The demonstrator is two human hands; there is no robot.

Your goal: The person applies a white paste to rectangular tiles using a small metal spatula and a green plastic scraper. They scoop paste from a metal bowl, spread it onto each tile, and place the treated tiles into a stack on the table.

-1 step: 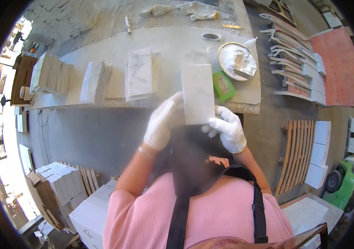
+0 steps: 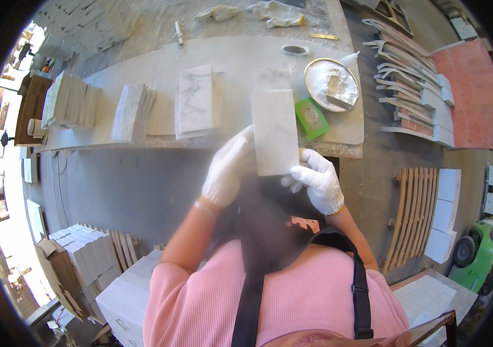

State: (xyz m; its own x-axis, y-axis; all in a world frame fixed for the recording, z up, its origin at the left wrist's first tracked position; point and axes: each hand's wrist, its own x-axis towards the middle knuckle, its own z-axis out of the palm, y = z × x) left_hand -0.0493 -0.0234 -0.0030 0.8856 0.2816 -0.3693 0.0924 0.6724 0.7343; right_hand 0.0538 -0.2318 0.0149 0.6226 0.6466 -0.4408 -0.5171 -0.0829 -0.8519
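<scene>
Beside the left hand (image 2: pixel 228 166), the tile (image 2: pixel 275 132) has shifted slightly lower.

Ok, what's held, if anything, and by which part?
A white marbled tile: right hand holds its lower right corner; left hand is at its left edge, grip unclear.

white print on a green box (image 2: pixel 312 118) far right, orange print on a black apron (image 2: pixel 275 240) near, too blurry to read

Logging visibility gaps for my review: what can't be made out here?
In the head view:
Held tile: its underside, facing away.
Left hand: any fingertip contact behind the tile, hidden by it.
Black apron: its middle, blurred.
Green machine: its outer part, cut by the dark rim.
</scene>
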